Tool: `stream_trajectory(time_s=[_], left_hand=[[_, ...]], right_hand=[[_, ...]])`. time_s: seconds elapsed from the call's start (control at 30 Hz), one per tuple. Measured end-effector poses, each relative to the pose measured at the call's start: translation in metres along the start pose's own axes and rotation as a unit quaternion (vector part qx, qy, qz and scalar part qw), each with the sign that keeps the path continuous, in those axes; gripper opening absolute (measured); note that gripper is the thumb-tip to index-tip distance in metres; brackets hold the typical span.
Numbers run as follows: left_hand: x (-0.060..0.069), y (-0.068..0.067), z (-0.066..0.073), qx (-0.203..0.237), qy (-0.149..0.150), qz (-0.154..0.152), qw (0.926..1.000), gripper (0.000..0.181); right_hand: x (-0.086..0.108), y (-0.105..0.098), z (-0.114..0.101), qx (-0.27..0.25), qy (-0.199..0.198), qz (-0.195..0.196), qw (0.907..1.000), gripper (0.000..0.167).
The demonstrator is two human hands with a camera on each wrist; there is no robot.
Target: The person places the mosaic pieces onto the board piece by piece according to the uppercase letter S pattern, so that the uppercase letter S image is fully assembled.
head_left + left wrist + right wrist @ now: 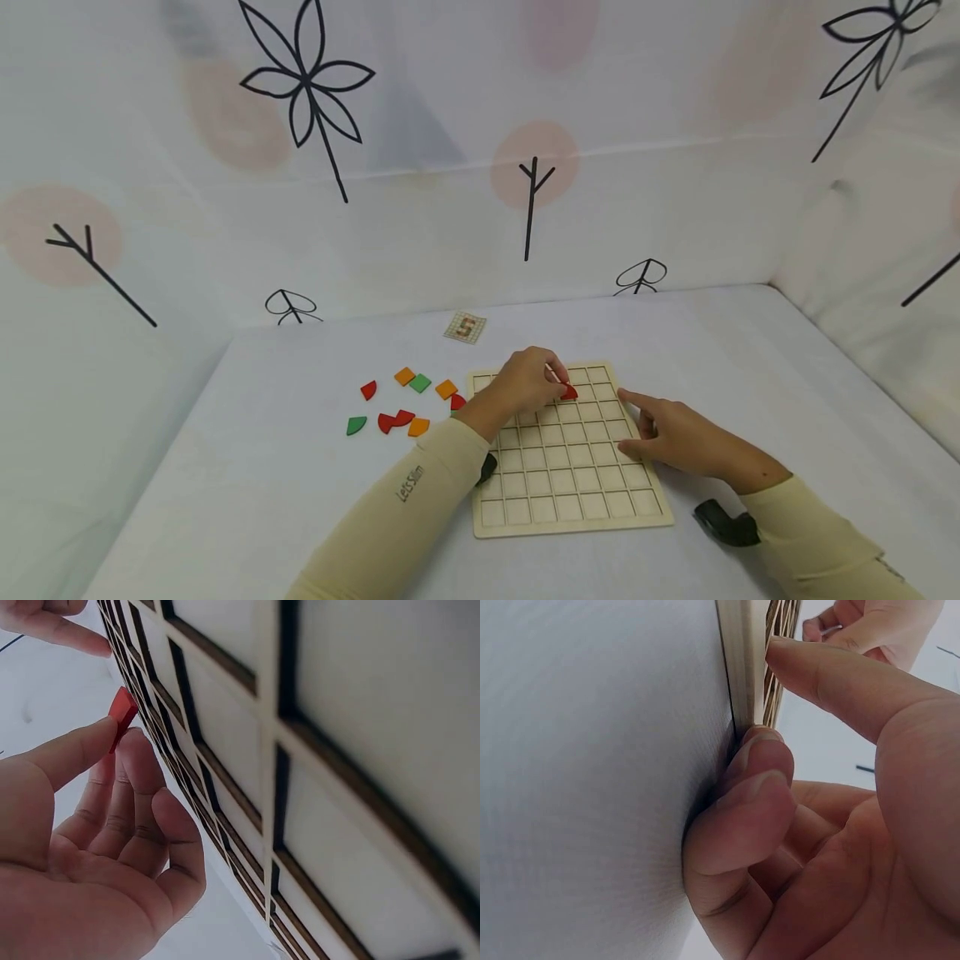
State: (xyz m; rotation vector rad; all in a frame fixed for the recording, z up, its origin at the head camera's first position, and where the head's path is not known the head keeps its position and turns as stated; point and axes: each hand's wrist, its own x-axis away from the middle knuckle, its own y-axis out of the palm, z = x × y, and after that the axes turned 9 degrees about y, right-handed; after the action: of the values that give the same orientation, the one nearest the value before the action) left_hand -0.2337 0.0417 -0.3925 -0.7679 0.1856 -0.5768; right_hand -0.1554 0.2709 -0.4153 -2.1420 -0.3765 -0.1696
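My left hand (525, 381) pinches a red quarter-circle piece (569, 392) between thumb and fingertips, over the far part of the wooden grid board (562, 528). In the left wrist view the red piece (122, 712) stands tilted at the fingertips, close to the board's ridges. At the board's right edge, my right hand (678, 437) holds the board, thumb and forefinger spread along it. The right wrist view shows the thumb on the board's top (772, 656) and curled fingers (742, 817) against its side and the cloth.
Left of the board lie several loose pieces: red (368, 390), orange (418, 427) and green (356, 426). One red piece (457, 402) is partly behind the left forearm. A small card with a grid pattern (465, 327) lies behind the board. White cloth (225, 483) covers the table.
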Motion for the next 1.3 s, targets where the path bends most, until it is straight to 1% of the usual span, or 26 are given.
stream_trajectory(time_s=[0.43,0.63,0.8,1.1,1.3], left_hand=[[0.0013,-0.0008,0.0003,-0.008,-0.005,-0.003,1.0,0.004],[0.0005,-0.0005,-0.0025,-0.015,-0.007,0.003,0.9999,0.004],[-0.0009,0.0008,-0.0046,-0.026,-0.007,0.004,0.9996,0.004],[-0.0034,0.0027,-0.0027,-0.052,-0.011,0.001,0.9986,0.004],[-0.0023,0.0031,-0.001,-0.072,-0.006,-0.011,0.9974,0.004]], right_hand=[[0.0001,-0.0002,-0.0007,-0.003,0.002,-0.001,1.0,0.088],[-0.0001,-0.0005,-0.0007,-0.003,-0.001,-0.002,1.0,0.087],[0.0,-0.0004,0.0001,-0.003,-0.002,-0.002,1.0,0.087],[-0.0009,0.0,0.0013,-0.007,0.002,-0.003,1.0,0.088],[-0.0001,-0.0011,0.0004,-0.006,-0.003,-0.003,1.0,0.088]])
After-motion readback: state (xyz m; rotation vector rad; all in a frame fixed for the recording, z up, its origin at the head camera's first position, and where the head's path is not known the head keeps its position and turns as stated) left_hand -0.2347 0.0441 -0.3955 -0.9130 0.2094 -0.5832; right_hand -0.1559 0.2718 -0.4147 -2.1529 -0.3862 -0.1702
